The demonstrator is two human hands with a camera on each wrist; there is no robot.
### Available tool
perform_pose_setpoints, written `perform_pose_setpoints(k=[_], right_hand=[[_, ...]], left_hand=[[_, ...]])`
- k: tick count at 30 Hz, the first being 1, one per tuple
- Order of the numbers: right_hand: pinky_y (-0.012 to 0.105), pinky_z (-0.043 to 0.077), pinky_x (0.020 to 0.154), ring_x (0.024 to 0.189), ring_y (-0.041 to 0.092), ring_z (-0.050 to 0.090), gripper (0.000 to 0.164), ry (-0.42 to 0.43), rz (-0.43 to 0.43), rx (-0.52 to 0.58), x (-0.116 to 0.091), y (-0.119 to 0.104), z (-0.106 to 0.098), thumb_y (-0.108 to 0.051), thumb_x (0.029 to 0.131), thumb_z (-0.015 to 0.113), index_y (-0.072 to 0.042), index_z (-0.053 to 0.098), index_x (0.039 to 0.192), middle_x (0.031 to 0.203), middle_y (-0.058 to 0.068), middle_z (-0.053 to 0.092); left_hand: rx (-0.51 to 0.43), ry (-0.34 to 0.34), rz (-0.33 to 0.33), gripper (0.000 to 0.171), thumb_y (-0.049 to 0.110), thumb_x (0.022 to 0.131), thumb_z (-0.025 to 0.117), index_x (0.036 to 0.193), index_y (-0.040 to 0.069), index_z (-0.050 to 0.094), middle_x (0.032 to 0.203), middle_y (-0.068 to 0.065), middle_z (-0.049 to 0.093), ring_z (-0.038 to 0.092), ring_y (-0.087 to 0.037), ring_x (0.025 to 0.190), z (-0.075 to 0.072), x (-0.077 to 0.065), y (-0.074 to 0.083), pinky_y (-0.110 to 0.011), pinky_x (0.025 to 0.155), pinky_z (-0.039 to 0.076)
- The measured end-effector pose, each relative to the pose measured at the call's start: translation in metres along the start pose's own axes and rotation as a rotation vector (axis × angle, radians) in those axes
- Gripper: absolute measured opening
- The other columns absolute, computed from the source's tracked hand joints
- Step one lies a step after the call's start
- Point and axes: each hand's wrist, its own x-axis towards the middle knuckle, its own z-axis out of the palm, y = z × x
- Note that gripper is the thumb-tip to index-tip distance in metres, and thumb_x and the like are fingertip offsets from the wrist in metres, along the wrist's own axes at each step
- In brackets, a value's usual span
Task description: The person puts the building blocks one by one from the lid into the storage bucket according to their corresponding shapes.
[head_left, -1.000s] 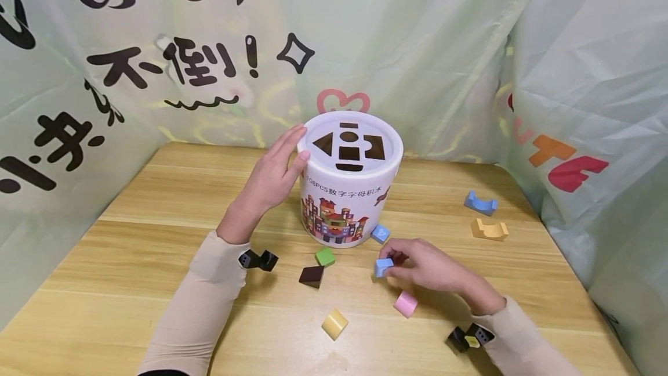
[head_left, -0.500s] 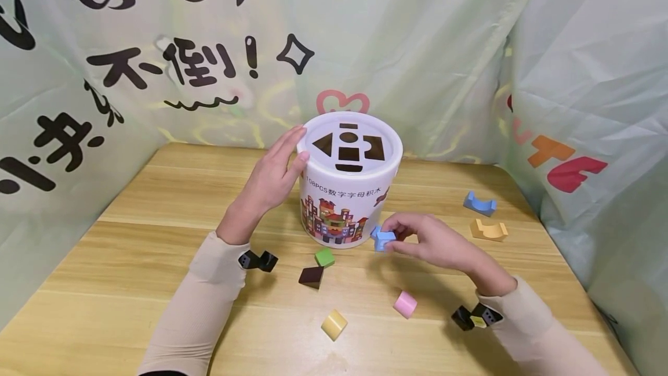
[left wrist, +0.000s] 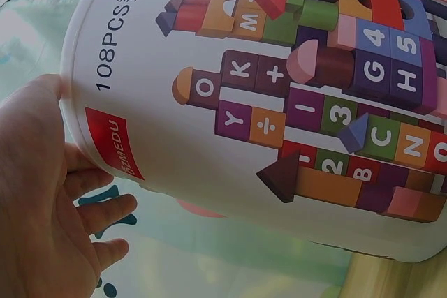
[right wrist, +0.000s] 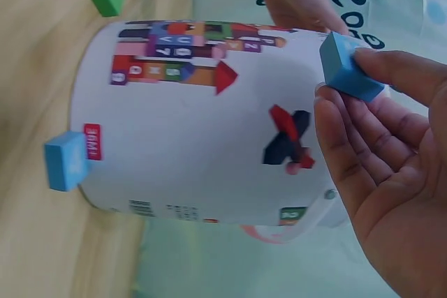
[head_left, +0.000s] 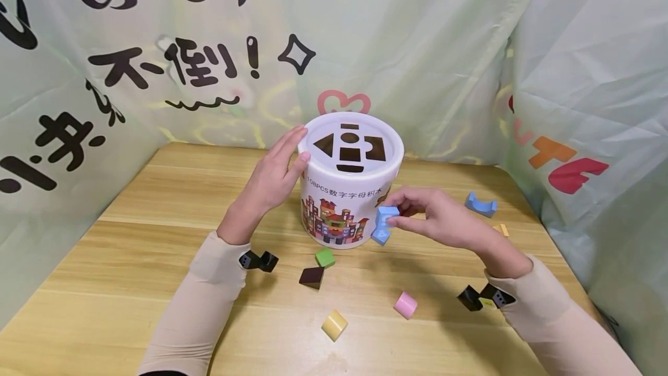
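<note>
Blue block [head_left: 387, 214] with flat faces, crisp edges and a faint pale marking sits just right of the frame's centre, pinched between the thumb and fingers of the right hand [head_left: 443, 216]. It is in front of the lower right side of a white bucket [head_left: 334, 183], smooth and rounded, printed with colourful toy buildings. Triangular, round, square and narrow rectangular holes pierce its lid [head_left: 323, 162]. At centre left, the left hand [head_left: 268, 176] lies against the bucket's rim, fingers extended. Below, on the wood-grained counter [head_left: 156, 237], are a green block [head_left: 325, 257] and a pink cylinder [head_left: 405, 305].
</note>
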Motion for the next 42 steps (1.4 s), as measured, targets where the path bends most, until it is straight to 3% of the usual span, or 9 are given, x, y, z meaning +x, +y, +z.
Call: perform_pose_setpoints(k=[7,16,21,27,35,42], right_hand=[[0.029,0.055,0.074,0.085,0.011,0.065,0.018,0.012,-0.015,-0.041,0.007,-0.011,-0.011,-0.013,0.09,0.072,-0.017,0.067,0.107,0.095,-0.008,0.067],[0.027,0.055,0.071,0.083,0.01,0.066,0.021,0.052,-0.106,-0.096,0.02,-0.021,-0.024,-0.007,0.087,0.074,-0.014,0.066,0.105,0.095,-0.008,0.067],[0.027,0.055,0.071,0.082,0.009,0.065,0.017,0.055,-0.067,-0.159,0.028,-0.028,-0.035,-0.011,0.091,0.071,-0.013,0.064,0.106,0.093,-0.006,0.068],[0.029,0.05,0.063,0.078,0.014,0.066,0.016,0.052,-0.009,-0.136,0.038,-0.034,-0.046,-0.018,0.096,0.066,-0.013,0.061,0.11,0.09,0.0,0.069],[0.027,0.053,0.069,0.082,0.016,0.065,0.018,0.07,-0.03,-0.121,0.048,-0.035,-0.052,-0.016,0.094,0.067,-0.012,0.063,0.111,0.094,0.001,0.067],[0.027,0.055,0.072,0.089,0.016,0.064,0.02,0.089,0.018,-0.168,0.062,-0.037,-0.057,-0.015,0.091,0.072,-0.009,0.066,0.109,0.097,0.004,0.068]], left_hand=[[0.004,0.0,0.0,0.066,0.057,0.103,0.025,0.155,0.017,0.028,0.16,-0.003,0.024,0.025,-0.027,0.144,0.0,0.0,0.0,-0.058,0.111,0.029],[0.002,0.002,-0.004,0.065,0.056,0.103,0.026,0.155,0.018,0.028,0.16,-0.003,0.024,0.026,-0.027,0.144,0.001,0.0,-0.001,-0.058,0.111,0.029],[-0.001,0.003,-0.005,0.065,0.056,0.103,0.026,0.156,0.018,0.028,0.16,-0.002,0.024,0.026,-0.027,0.144,0.0,-0.001,-0.001,-0.058,0.111,0.029],[0.0,0.003,0.0,0.064,0.055,0.103,0.027,0.156,0.018,0.028,0.16,-0.002,0.023,0.027,-0.027,0.144,0.0,0.0,0.0,-0.058,0.111,0.029],[0.007,0.001,0.006,0.064,0.055,0.103,0.026,0.155,0.017,0.028,0.16,-0.002,0.024,0.026,-0.026,0.144,0.001,0.001,0.0,-0.056,0.112,0.028],[0.006,0.0,0.011,0.066,0.056,0.103,0.026,0.155,0.017,0.029,0.16,-0.002,0.024,0.027,-0.027,0.144,0.001,0.001,-0.001,-0.057,0.111,0.029]])
